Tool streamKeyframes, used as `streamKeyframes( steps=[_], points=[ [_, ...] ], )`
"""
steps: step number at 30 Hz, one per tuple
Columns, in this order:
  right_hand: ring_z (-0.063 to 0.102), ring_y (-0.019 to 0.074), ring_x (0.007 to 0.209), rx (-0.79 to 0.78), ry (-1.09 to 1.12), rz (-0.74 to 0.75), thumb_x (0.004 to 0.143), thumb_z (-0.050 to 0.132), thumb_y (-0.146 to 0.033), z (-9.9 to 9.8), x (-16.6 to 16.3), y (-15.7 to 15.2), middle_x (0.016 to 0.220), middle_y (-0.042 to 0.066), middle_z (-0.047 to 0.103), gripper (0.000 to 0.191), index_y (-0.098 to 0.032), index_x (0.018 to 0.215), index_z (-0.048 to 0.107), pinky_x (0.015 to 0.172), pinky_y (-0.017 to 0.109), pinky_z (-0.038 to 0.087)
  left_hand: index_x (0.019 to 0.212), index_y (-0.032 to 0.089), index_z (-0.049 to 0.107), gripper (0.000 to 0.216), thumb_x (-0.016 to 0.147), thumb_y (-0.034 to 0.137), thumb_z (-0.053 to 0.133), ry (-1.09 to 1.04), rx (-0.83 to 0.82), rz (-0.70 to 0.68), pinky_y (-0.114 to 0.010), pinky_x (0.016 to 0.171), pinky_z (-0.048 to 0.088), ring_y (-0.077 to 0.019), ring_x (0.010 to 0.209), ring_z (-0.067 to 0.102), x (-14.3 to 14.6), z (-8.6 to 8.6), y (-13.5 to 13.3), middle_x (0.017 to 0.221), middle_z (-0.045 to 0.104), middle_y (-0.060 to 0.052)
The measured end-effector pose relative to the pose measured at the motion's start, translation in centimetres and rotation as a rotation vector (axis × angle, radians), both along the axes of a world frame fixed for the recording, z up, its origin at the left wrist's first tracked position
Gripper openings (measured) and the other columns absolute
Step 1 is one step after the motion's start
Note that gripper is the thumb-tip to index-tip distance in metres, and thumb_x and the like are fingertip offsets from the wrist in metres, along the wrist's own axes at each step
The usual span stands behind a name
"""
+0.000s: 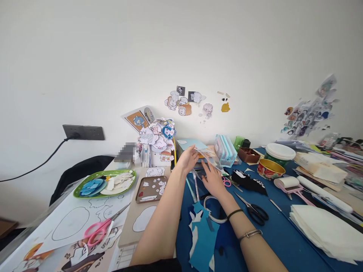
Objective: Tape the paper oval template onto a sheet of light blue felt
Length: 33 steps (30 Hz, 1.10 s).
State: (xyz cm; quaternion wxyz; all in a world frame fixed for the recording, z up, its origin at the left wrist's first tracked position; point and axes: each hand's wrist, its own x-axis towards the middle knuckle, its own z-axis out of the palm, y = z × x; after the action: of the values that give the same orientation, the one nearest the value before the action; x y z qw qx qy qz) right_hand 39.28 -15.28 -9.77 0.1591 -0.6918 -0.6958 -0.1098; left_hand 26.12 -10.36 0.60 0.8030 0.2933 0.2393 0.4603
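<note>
Both my hands reach to the far middle of a cluttered craft table. My left hand (187, 158) is curled around the edge of a clear plastic sleeve (210, 158) that holds paper sheets and lies on a pile of card. My right hand (213, 180) rests on the near end of the same sleeve, fingers pressed on it. A light-blue card (190, 144) lies just behind the sleeve, and a clear blue pencil case (226, 150) stands to its right. Below my right wrist lie a white ring of tape (213, 211) and blue felt scraps (202, 234).
Pink scissors (100, 229) lie on drawn paper at the left, near a green tray (85, 190) of felt pieces. Black scissors (254, 209), a gold tin (269, 169), a lint roller (287, 184) and a stack of white sheets (326, 230) crowd the right. Paper cut-outs (157, 136) stand at the wall.
</note>
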Motion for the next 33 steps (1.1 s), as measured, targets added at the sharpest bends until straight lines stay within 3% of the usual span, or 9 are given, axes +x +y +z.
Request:
streamKeyframes(
  steps=[6, 17, 27, 33],
  points=[
    [0.029, 0.0278, 0.138, 0.021, 0.005, 0.005, 0.084, 0.037, -0.019, 0.23, -0.27, 0.20, 0.153, 0.008, 0.027, 0.064, -0.015, 0.147, 0.026, 0.103, 0.046, 0.036, 0.077, 0.019, 0.059, 0.015, 0.088, 0.025, 0.050, 0.012, -0.003, -0.015, -0.028, 0.103, 0.037, -0.0192, 0.114, 0.055, -0.14, -0.05, -0.08, 0.100, 0.064, -0.009],
    [0.039, 0.0291, 0.130, 0.025, -0.003, 0.024, 0.084, 0.040, -0.017, 0.55, 0.08, 0.55, 0.148, 0.012, 0.036, 0.058, -0.012, 0.141, 0.038, 0.098, 0.042, 0.041, 0.077, 0.018, 0.059, 0.021, 0.090, 0.029, 0.047, 0.030, -0.010, -0.033, -0.027, 0.099, 0.038, -0.0187, 0.105, 0.058, -0.22, -0.13, -0.10, 0.092, 0.063, -0.008],
    [0.040, 0.0284, 0.129, 0.017, -0.017, 0.034, 0.086, 0.039, -0.018, 0.71, 0.06, 0.27, 0.147, 0.012, 0.038, 0.055, -0.012, 0.140, 0.039, 0.098, 0.042, 0.042, 0.085, 0.018, 0.061, 0.021, 0.090, 0.034, 0.048, 0.019, -0.007, -0.033, -0.025, 0.098, 0.037, -0.0180, 0.106, 0.056, -0.08, -0.26, 0.06, 0.092, 0.063, -0.008],
    [0.040, 0.0288, 0.130, 0.016, -0.024, 0.032, 0.086, 0.039, -0.018, 0.62, 0.06, 0.24, 0.147, 0.013, 0.038, 0.055, -0.013, 0.141, 0.038, 0.099, 0.043, 0.041, 0.079, 0.018, 0.058, 0.024, 0.090, 0.036, 0.046, 0.014, -0.007, -0.039, -0.026, 0.096, 0.039, -0.0186, 0.103, 0.058, -0.16, -0.30, 0.20, 0.085, 0.062, -0.008]
  ],
)
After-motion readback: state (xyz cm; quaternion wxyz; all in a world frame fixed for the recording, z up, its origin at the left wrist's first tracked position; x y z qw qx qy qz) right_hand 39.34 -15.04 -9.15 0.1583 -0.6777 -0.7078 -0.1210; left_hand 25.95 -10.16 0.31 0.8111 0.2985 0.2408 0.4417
